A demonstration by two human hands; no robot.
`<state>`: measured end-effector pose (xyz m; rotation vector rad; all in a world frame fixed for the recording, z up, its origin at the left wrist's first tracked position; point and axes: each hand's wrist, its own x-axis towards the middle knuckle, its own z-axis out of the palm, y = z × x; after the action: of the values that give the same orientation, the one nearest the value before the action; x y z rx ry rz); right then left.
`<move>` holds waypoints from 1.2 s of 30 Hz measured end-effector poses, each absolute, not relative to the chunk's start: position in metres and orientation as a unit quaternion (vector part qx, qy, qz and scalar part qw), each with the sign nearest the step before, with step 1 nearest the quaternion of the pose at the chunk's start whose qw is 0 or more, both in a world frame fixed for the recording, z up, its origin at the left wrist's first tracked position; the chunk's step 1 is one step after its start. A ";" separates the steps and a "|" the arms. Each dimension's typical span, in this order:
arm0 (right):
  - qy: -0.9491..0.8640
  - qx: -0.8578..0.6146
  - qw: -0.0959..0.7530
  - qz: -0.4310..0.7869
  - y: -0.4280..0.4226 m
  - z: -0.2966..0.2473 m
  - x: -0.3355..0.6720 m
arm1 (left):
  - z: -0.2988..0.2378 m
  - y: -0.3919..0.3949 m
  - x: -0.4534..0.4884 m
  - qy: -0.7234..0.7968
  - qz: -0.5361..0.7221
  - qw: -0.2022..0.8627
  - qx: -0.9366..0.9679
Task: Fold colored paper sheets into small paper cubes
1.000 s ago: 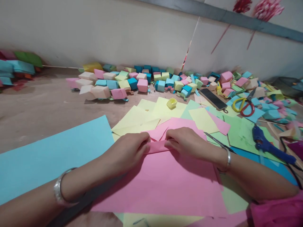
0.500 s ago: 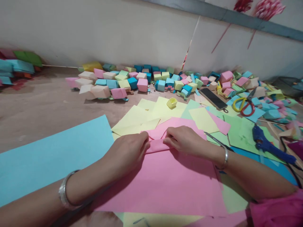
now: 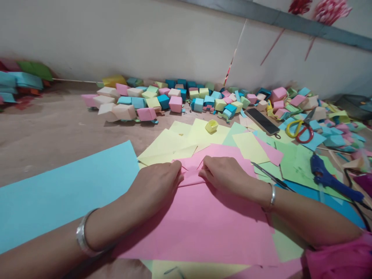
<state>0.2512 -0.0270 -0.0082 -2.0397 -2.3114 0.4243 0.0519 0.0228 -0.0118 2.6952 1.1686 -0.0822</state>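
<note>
Between my two hands is a small folded piece of pink paper (image 3: 191, 178), its long front edge facing me. My left hand (image 3: 162, 180) pinches its left end, fingers curled and thumb pressed against the index finger. At the other end, my right hand (image 3: 222, 174) grips it in the same way. The folded piece lies over a large pink sheet (image 3: 215, 228). Both palms are turned down, so the fingertips are partly hidden. To the left, under my left forearm, a long light blue sheet (image 3: 72, 186) reaches out to the picture's edge.
Rows of small paper boxes (image 3: 176, 104) line the wall. Yellow sheets (image 3: 165, 145) and a small yellow paper cup (image 3: 211, 126) lie beyond my hands. At right are a phone (image 3: 263, 121), yellow-and-red-handled scissors (image 3: 299, 130), a dark-handled blade (image 3: 273, 178) and a blue glue gun (image 3: 331, 180).
My hands have shifted slightly, the right one a little to the left. The flat pink strip between them has tilted or turned, and its front face looks narrower.
</note>
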 end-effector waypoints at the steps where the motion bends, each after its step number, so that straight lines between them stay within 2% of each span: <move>1: -0.749 -0.650 0.016 0.127 -0.028 -0.010 0.252 | -0.011 0.023 0.052 0.401 -0.032 0.101 0.910; 6: -0.773 -0.630 0.034 0.073 -0.031 -0.017 0.255 | -0.005 0.028 0.053 0.407 -0.043 0.105 0.906; 10: -0.774 -0.630 0.037 0.055 -0.031 -0.020 0.257 | -0.008 0.033 0.052 0.378 0.024 0.074 0.922; 16: -0.786 -0.617 0.028 0.027 -0.028 -0.014 0.256 | -0.020 0.042 0.050 0.344 0.081 0.106 0.929; 21: -0.812 -0.574 0.097 -0.045 -0.021 -0.017 0.259 | -0.018 0.049 0.054 0.400 0.096 0.171 0.895; 29: -0.829 -0.529 0.179 -0.014 -0.020 -0.030 0.263 | -0.012 0.047 0.058 0.387 0.094 0.223 0.890; 32: -0.850 -0.501 0.157 -0.050 -0.023 -0.028 0.259 | -0.013 0.044 0.056 0.377 0.085 0.239 0.891; 36: -0.885 -0.458 0.056 -0.055 -0.032 -0.016 0.253 | -0.017 0.042 0.052 0.365 0.077 0.239 0.896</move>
<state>0.2529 -0.0316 -0.0158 -1.3906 -2.6873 -0.1673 0.0525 0.0424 -0.0171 2.4546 0.9998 0.2111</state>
